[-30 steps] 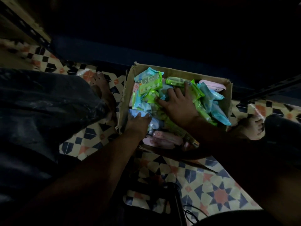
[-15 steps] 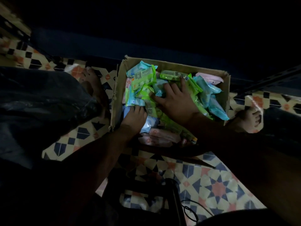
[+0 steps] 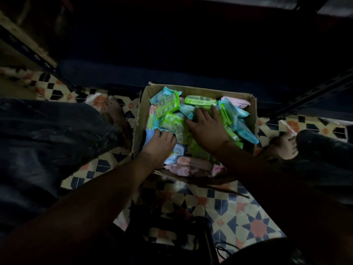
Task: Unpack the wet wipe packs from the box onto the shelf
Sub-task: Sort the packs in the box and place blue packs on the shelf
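Nearest the camera lies the patterned tiled floor (image 3: 248,217) of blue, orange and cream stars, with a dark cable (image 3: 223,247) on it. Further out stands an open brown cardboard box (image 3: 137,129), between two bare feet. Pink wet wipe packs (image 3: 193,165) lie at its near end. The left hand (image 3: 159,144) rests on a light blue pack (image 3: 150,134) at the box's left side, fingers curled over it. The right hand (image 3: 207,129) lies spread and flat on the heaped green wet wipe packs (image 3: 170,121). Beyond the box sits the dark blue metal shelf (image 3: 118,77), its interior too dim to make out.
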